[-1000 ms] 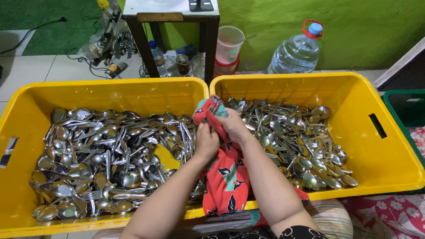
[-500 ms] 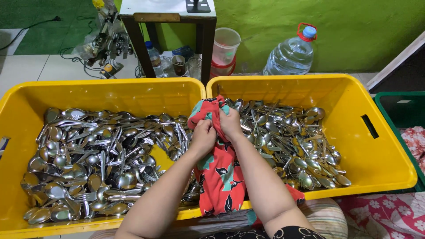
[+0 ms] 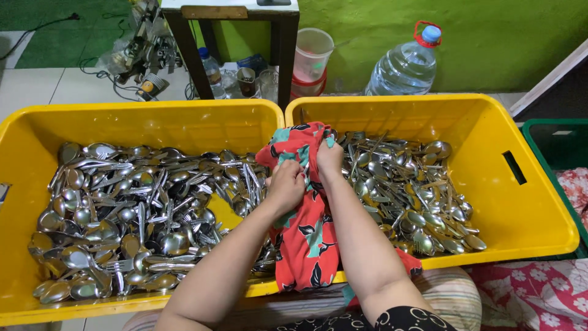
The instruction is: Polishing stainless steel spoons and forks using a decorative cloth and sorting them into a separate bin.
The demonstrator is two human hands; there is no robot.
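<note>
Both hands clench one red cloth (image 3: pixel 309 227): the left hand (image 3: pixel 286 186) holds a grip on its middle, the right hand (image 3: pixel 329 157) on its bunched top. The cloth's long axis runs away from the person, top end farthest, lower end draped over the near rims where the left yellow bin (image 3: pixel 153 122) meets the right yellow bin (image 3: pixel 490 141). Pattern: teal and black leaves (any item wrapped inside is hidden). Spoons (image 3: pixel 122 214) fill both bins.

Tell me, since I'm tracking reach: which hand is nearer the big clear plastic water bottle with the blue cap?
Right. The right hand grips the red floral cloth nearer the big clear water bottle; the left hand sits lower and further left, farther off.
</note>
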